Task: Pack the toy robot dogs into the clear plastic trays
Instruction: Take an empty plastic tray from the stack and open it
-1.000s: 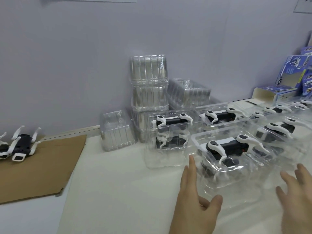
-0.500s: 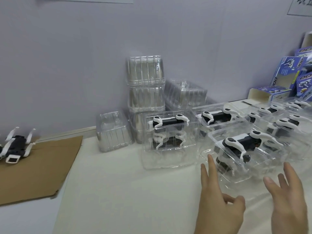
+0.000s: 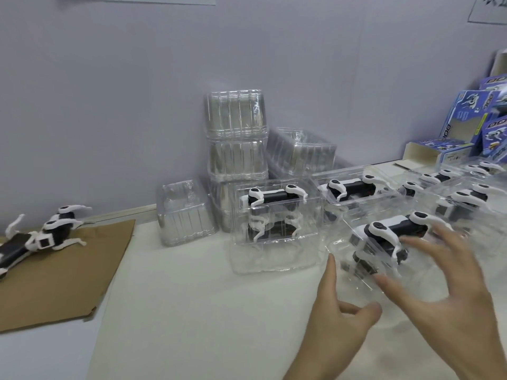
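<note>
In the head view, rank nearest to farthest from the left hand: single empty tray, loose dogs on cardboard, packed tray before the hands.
1. Packed tray, right by the left hand.
2. Single empty tray, farther back and left.
3. Loose dogs, far left on the cardboard.

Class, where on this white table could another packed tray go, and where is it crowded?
Free: the white table between the cardboard sheet and the left hand, in front of the lone empty tray and the middle packed tray. Crowded: the right side, packed trays clustered round the right hand, and the back by the stacked empty trays.
</note>
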Demonstrator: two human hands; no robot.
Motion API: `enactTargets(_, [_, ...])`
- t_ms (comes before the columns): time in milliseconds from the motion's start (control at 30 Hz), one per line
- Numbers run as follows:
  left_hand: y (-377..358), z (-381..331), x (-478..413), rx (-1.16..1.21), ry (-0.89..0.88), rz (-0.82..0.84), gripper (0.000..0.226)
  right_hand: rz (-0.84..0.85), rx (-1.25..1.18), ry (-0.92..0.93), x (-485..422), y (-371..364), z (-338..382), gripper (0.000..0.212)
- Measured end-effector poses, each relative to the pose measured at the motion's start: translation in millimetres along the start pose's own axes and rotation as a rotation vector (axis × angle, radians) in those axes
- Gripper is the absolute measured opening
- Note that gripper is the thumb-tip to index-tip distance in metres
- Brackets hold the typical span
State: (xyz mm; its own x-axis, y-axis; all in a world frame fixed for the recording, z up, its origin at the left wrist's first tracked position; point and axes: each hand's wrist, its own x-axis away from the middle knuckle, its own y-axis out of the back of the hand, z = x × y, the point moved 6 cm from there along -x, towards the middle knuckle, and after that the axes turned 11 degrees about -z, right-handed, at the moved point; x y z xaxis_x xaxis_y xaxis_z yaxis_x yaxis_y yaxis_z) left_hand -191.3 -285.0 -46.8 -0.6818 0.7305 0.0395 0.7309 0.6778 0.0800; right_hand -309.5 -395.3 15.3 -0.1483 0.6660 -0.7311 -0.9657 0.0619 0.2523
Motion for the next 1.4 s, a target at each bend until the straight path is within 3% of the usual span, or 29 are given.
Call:
enactTargets(100, [9, -13, -2, 0.069, 0.021, -0.029, 0.091, -0.02, 0.002, 0.065, 0, -4, 13, 0.039])
enactTargets(300, [22, -29, 7, 0.224, 0.019, -0.06, 0.081, -0.074, -0.055, 0.248, 21, -13, 57, 0.034])
enactTargets(500, [97, -19, 55, 0.289, 0.005, -0.529, 0.079, -0.023, -0.143, 0.356, 58, -24, 110, 0.023])
enactTargets(567, [122, -10, 77, 0.281, 0.056, -0.628, 0.065, 0.056, -0.161, 0.381, 78, -34, 127, 0.019])
enactTargets(633, [143, 2, 90, 0.243, 0.127, -0.713, 0.037, 0.123, -0.166, 0.423, 98, -47, 142, 0.013])
enactTargets(700, [157, 8, 95, 0.128, 0.173, -0.681, 0.026, 0.135, -0.118, 0.457, 115, -59, 148, 0.02])
enactTargets(800, [166, 8, 85, 0.0, 0.213, -0.517, 0.052, 0.145, -0.071, 0.475, 122, -65, 141, 0.031])
enactTargets(900, [165, 5, 77, -0.185, 0.209, -0.369, 0.078, 0.151, -0.005, 0.418, 108, -63, 123, 0.059])
enactTargets(1000, [162, 4, 65, -0.364, 0.165, -0.34, 0.091, 0.115, -0.018, 0.397, 100, -57, 116, 0.048])
enactTargets(1133, [159, 3, 56, -0.33, 0.146, -0.365, 0.073, 0.002, -0.113, 0.204, 80, -27, 88, 0.049])
enactTargets(1233, [162, 5, 52, -0.226, 0.12, -0.427, 0.061, -0.096, 0.029, -0.004, 59, -5, 53, 0.06])
enactTargets(1333, [160, 7, 50, -0.157, 0.082, -0.434, 0.057, -0.04, 0.092, -0.202, 56, -6, 17, 0.056])
enactTargets(1400, [154, 9, 46, -0.135, 0.065, -0.423, 0.059, 0.022, 0.095, -0.252, 57, -10, -4, 0.064])
